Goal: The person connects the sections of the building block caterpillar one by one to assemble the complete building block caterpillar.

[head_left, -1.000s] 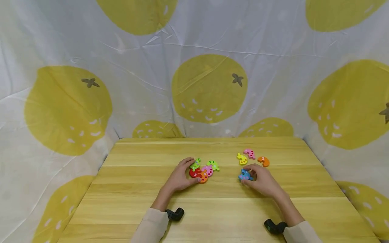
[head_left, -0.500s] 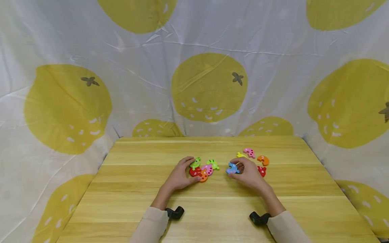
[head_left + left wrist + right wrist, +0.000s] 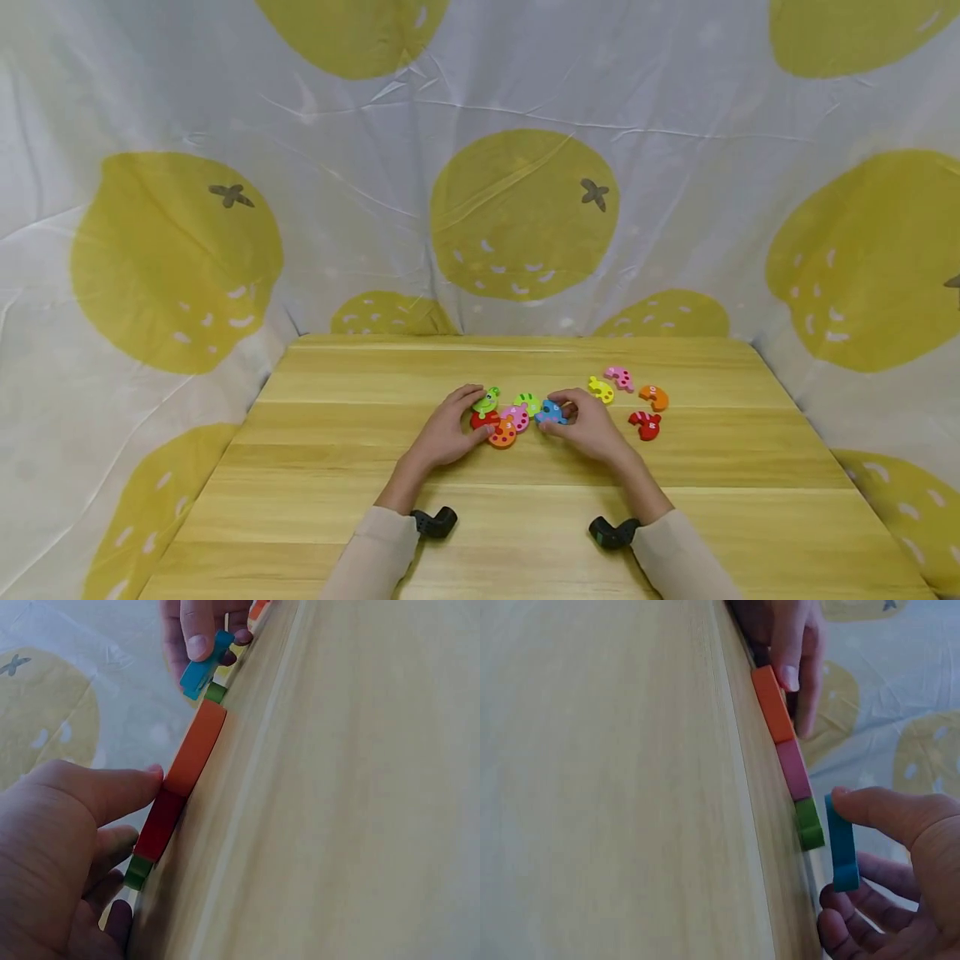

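Joined wooden number puzzle pieces form part of a caterpillar: a green head (image 3: 486, 403), then red, orange (image 3: 502, 434), pink (image 3: 516, 418) and light green (image 3: 528, 403) pieces. My left hand (image 3: 446, 429) holds this row at its left end, thumb on top near the red-orange seam in the left wrist view and fingers round the head. The blue puzzle piece (image 3: 841, 844) is pinched between thumb and fingers of my right hand (image 3: 592, 425). In the right wrist view it is tilted and raised beside the green end piece (image 3: 808, 823), with a narrow gap between them.
Loose puzzle pieces lie to the right: yellow (image 3: 602, 390), pink (image 3: 620, 378), orange (image 3: 654, 397) and red (image 3: 645, 425). They rest on a wooden table (image 3: 450, 542). A lemon-print curtain (image 3: 360, 233) hangs behind and along both sides.
My right hand has carried the blue piece leftward, up to the end of the joined row, uncovering the loose red piece. The left hand has stayed on the row.
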Available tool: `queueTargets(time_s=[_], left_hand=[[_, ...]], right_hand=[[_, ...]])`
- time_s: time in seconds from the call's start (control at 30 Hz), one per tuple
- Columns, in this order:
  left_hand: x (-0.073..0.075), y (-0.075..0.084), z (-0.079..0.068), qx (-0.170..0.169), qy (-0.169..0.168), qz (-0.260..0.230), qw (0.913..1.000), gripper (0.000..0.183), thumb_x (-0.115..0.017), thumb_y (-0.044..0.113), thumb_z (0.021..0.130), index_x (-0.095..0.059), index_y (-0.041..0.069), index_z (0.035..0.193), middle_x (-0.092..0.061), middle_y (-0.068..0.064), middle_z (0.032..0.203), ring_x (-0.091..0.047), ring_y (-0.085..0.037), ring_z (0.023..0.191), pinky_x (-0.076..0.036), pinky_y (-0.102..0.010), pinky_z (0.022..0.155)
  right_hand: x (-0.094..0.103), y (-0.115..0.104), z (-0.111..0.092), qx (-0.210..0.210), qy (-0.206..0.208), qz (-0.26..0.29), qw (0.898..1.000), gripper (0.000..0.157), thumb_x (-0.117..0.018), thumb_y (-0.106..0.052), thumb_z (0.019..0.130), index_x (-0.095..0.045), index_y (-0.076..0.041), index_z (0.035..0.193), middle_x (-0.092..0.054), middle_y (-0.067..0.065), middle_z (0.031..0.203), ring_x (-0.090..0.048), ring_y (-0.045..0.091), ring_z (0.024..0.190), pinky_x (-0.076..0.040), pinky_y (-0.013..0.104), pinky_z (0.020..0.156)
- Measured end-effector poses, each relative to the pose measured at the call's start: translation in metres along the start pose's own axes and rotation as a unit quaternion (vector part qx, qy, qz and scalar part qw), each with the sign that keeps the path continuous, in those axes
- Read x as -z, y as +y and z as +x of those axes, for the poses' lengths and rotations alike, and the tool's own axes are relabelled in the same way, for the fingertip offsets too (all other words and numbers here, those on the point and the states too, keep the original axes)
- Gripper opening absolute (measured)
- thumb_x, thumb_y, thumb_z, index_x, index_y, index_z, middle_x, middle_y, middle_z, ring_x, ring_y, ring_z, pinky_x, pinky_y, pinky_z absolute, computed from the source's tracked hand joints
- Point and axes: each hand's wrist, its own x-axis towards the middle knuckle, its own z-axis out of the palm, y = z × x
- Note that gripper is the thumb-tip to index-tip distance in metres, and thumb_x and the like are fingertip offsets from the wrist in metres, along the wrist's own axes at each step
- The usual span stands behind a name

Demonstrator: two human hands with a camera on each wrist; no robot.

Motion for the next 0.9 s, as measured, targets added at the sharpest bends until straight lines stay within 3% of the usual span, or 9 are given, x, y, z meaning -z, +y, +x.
queueTargets(time_s=[0.27, 0.53, 0.9], left_hand=[[0.0, -0.003, 0.002, 0.001, 0.01, -0.012, 0.9999, 0.06, -0.069, 0.032, 0.099, -0.053, 0.005, 0.15, -0.046, -0.008, 0.159, -0.039, -0.032, 0.15, -0.033, -0.05, 0.124], [0.003, -0.005, 0.001, 0.005, -0.003, 0.011, 0.9999, 0.065, -0.069, 0.041, 0.098, -0.052, 0.009, 0.151, -0.044, -0.005, 0.161, -0.038, -0.03, 0.152, -0.033, -0.05, 0.124], [0.004, -0.006, 0.0, -0.005, -0.001, 0.001, 1.0, 0.066, -0.072, 0.043, 0.096, -0.053, 0.01, 0.151, -0.044, -0.004, 0.161, -0.037, -0.029, 0.152, -0.033, -0.051, 0.124]], right_hand=[[-0.005, -0.007, 0.002, -0.007, 0.01, -0.027, 1.0, 0.049, -0.086, -0.022, 0.084, -0.07, -0.004, 0.127, -0.067, 0.008, 0.107, -0.059, 0.018, 0.092, -0.05, 0.029, 0.078], [-0.007, -0.01, 0.003, -0.024, 0.009, -0.05, 0.998, 0.048, -0.088, -0.022, 0.081, -0.072, -0.002, 0.121, -0.063, 0.007, 0.097, -0.055, 0.018, 0.087, -0.048, 0.028, 0.075], [-0.012, -0.012, 0.004, -0.042, 0.0, -0.059, 0.997, 0.049, -0.089, -0.029, 0.08, -0.073, -0.005, 0.12, -0.065, 0.006, 0.103, -0.059, 0.018, 0.092, -0.052, 0.034, 0.081]])
